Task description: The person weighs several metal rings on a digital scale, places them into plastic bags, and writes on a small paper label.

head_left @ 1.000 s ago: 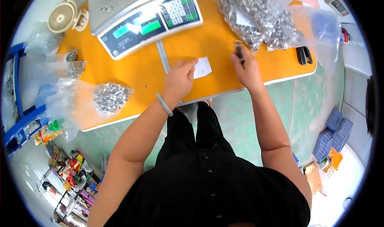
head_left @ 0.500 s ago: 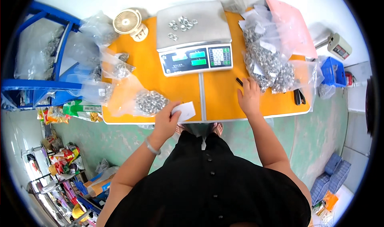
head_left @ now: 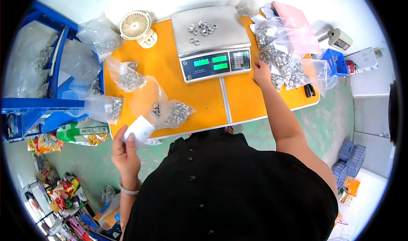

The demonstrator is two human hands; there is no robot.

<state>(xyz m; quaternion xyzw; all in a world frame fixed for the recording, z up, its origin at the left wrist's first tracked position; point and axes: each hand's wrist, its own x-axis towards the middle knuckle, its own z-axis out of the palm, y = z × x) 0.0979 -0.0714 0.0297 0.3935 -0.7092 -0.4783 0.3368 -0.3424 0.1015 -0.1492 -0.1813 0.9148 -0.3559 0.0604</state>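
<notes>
My left hand (head_left: pixel 126 156) pinches a small white paper slip (head_left: pixel 139 131) between thumb and fingers, off the table's front left edge. My right hand (head_left: pixel 262 73) is closed, just right of the digital scale (head_left: pixel 214 67) and touching the near side of the large clear bag of metal rings (head_left: pixel 289 64). A short dark stub shows beneath its fingers; what they hold is mostly hidden. Several loose metal rings (head_left: pixel 205 30) lie on the scale's steel pan. A smaller clear bag of rings (head_left: pixel 177 114) rests at the table's front, right of the slip.
The orange table (head_left: pixel 199 98) also carries a beige fan (head_left: pixel 138 26), more bagged parts (head_left: pixel 131 77) and a black stapler-like tool (head_left: pixel 309 90). A blue rack (head_left: pixel 51 103) with filled bags stands at the left. Beyond the right edge are a blue basket (head_left: pixel 335 62) and another small scale (head_left: pixel 340 40).
My left hand has drawn the slip left and toward me, off the table. My right hand has moved up and its fingers have curled closed. The view has shifted and turned.
</notes>
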